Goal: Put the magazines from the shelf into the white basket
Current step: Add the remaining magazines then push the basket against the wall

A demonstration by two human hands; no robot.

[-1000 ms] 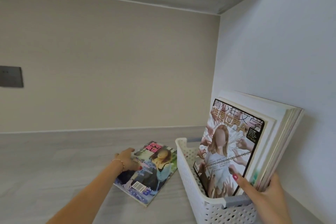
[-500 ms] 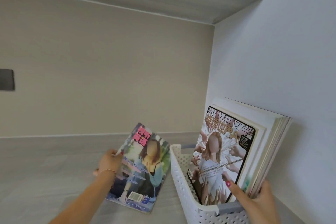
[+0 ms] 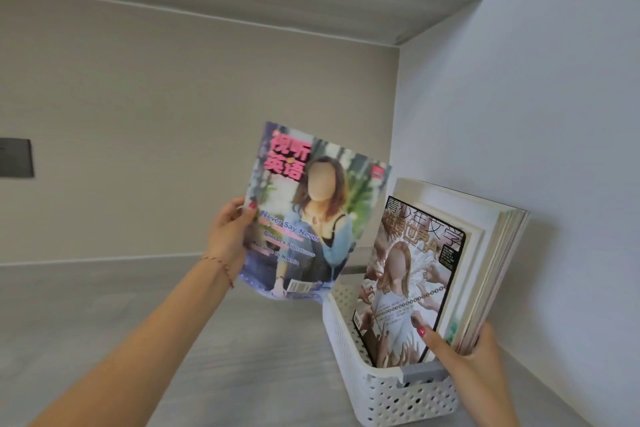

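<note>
- White perforated plastic forms the basket (image 3: pixel 391 392), which sits on the grey shelf surface (image 3: pixel 138 322) against the right wall
- Several magazines (image 3: pixel 415 288) stand in it already, leaning toward that wall
- Right hand (image 3: pixel 464 354) holds that stack at its near lower corner, thumb on the front cover, propping it back
- Left hand (image 3: pixel 228 236) grips a colourful magazine (image 3: pixel 311 215) by its left edge, upright in the air just left of the basket and above its rim
- Judged progress: nearly done; this held copy is not yet in, and no other loose magazine shows on the shelf
</note>
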